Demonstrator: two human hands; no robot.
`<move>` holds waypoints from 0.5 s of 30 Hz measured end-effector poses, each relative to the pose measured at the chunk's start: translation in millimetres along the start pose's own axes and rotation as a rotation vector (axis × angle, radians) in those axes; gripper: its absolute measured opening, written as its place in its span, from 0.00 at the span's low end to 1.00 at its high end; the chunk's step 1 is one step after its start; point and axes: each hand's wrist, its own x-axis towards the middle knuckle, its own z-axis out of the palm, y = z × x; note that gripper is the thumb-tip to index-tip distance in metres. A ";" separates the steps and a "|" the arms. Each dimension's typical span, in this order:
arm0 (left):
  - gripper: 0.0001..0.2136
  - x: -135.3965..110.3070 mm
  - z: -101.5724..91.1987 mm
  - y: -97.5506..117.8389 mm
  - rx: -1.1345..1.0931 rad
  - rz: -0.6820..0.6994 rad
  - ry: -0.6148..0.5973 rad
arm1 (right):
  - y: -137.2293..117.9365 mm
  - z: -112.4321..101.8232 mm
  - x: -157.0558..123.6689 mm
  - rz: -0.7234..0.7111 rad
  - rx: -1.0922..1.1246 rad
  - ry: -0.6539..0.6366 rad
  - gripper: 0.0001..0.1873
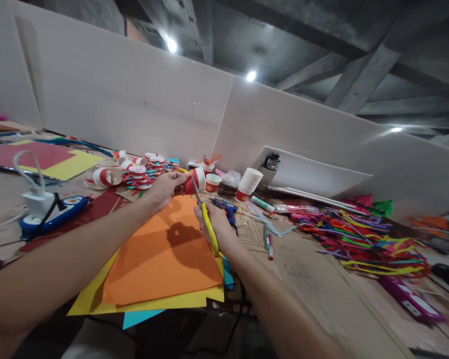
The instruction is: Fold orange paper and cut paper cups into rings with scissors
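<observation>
My left hand (165, 190) is closed around a red and white paper cup (195, 181), held tilted above the sheets of paper. In my right hand (219, 224) are yellow-handled scissors (208, 224), whose blades reach up to the cup's rim and wall. Whether the blades have cut into the cup I cannot tell. Below both hands lies a stack of orange paper (164, 269) over yellow and blue sheets. Another paper cup (212, 183) stands just behind, and a blue glue gun (230, 212) lies close to my right hand, partly hidden by it.
Left: a blue and white power strip (56, 214) with a charger and cut cup pieces (107, 176). Right: stacked cups (249, 183), a dark bottle (268, 172), markers (270, 247), and a heap of coloured pipe cleaners (366, 239). White panels (134, 94) stand behind the table.
</observation>
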 end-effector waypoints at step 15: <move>0.10 -0.2 2.0 -2.9 -0.035 -0.040 0.029 | 9.3 8.9 0.6 -0.006 0.092 0.054 0.12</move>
